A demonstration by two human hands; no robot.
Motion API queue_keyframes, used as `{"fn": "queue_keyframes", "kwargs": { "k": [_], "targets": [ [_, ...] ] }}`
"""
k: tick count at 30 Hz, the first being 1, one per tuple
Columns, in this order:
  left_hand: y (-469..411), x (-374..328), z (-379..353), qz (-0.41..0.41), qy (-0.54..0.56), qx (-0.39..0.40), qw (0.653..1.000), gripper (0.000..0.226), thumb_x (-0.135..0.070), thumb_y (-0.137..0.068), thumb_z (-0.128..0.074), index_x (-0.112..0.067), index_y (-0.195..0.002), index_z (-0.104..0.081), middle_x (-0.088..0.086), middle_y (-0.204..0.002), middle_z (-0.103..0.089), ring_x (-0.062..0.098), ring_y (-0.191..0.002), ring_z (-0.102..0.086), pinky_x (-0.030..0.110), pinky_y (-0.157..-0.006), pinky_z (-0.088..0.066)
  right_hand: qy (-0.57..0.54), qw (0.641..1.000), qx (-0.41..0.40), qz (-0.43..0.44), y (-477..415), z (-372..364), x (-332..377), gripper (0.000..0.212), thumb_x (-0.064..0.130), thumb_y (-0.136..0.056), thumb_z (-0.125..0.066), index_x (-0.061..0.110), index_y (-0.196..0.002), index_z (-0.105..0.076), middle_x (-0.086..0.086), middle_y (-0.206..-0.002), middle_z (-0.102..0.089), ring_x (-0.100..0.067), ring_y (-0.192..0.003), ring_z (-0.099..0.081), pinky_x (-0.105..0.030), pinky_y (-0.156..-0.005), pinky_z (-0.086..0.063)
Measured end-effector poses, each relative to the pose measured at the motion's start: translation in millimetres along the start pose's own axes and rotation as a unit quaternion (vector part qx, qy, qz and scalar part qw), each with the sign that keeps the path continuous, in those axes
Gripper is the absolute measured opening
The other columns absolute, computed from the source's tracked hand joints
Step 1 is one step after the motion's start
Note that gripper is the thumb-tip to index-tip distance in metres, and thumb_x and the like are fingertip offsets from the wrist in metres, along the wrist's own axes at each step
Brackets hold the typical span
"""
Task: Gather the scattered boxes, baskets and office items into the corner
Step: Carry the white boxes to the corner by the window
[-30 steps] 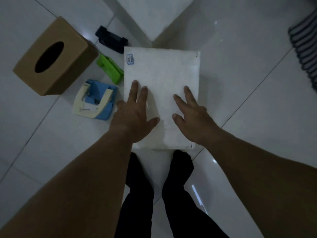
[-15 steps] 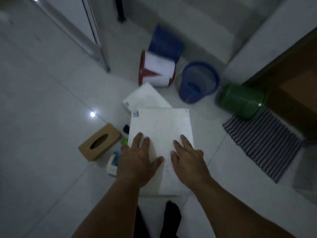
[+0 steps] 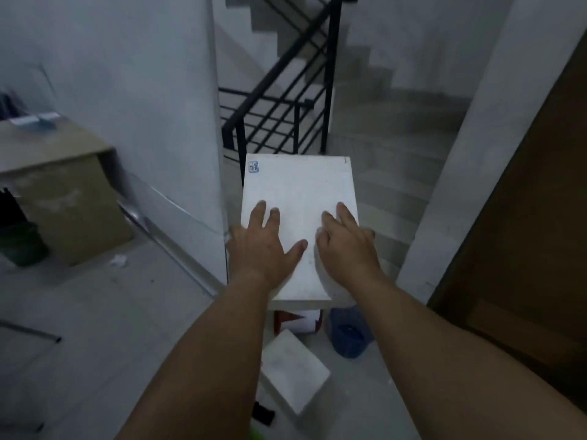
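A large white box (image 3: 301,192) with a small blue-printed sticker at its far left corner is held up off the floor in front of me. My left hand (image 3: 260,246) grips its left side, fingers spread over the top. My right hand (image 3: 346,242) grips its right side the same way. Beneath the box on the floor lie a smaller white box (image 3: 293,369), a red-and-white basket (image 3: 298,322) on its side and a blue mesh basket (image 3: 347,335). A small black item (image 3: 263,413) lies by the smaller box.
A white wall corner (image 3: 216,122) stands just left of the box. Stairs (image 3: 390,173) with a black railing (image 3: 286,100) rise ahead. A brown door (image 3: 524,233) is at the right. A big cardboard box (image 3: 63,192) and a dark green basket (image 3: 22,246) sit at the left.
The white box has come up off the floor in both hands. My view has swung up from the floor items to the wall corner and stairs.
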State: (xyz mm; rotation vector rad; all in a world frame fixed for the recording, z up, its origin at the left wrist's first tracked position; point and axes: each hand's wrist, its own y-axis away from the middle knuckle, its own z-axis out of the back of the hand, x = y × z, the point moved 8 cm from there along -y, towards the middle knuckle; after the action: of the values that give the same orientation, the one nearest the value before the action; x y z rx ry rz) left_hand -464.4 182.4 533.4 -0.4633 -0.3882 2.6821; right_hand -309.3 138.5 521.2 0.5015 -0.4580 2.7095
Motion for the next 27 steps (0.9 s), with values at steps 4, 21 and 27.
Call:
{"fn": "queue_keyframes", "kwargs": {
  "k": [4,21,27],
  "targets": [
    [-6.5,-4.0,52.9,0.017,-0.004,-0.076,0.997,0.084,-0.076,-0.082,-0.039,-0.027,-0.149,-0.026,-0.004,-0.159,-0.015,0.038,-0.132,-0.029,0.051,-0.101,-0.036,-0.007,0.997,-0.074,0.011,-7.5,45.6,32.0,0.048,0.041,-0.1,-0.021,0.033,-0.146,-0.032,0.005,-0.162,-0.01,-0.036,-0.133,-0.033,-0.044,-0.099,-0.031],
    [2.3,-6.5,99.8,0.101,-0.074,-0.173,0.977,0.08,-0.074,-0.083,-0.036,-0.026,-0.147,-0.031,-0.002,-0.157,-0.023,0.037,-0.13,-0.035,0.049,-0.098,-0.04,-0.039,0.99,-0.115,0.076,-20.6,76.9,65.2,0.046,0.037,-0.101,-0.027,0.033,-0.146,-0.035,0.005,-0.161,-0.017,-0.039,-0.128,-0.035,-0.044,-0.098,-0.035],
    [15.6,-12.8,101.8,0.201,-0.091,-0.212,0.952,0.079,-0.074,-0.082,-0.039,-0.027,-0.145,-0.035,-0.004,-0.156,-0.026,0.037,-0.128,-0.038,0.049,-0.098,-0.04,-0.059,0.982,-0.078,0.163,-31.9,77.7,69.9,0.046,0.038,-0.101,-0.028,0.033,-0.147,-0.034,0.006,-0.161,-0.017,-0.042,-0.13,-0.032,-0.046,-0.101,-0.035]
  ]
}}
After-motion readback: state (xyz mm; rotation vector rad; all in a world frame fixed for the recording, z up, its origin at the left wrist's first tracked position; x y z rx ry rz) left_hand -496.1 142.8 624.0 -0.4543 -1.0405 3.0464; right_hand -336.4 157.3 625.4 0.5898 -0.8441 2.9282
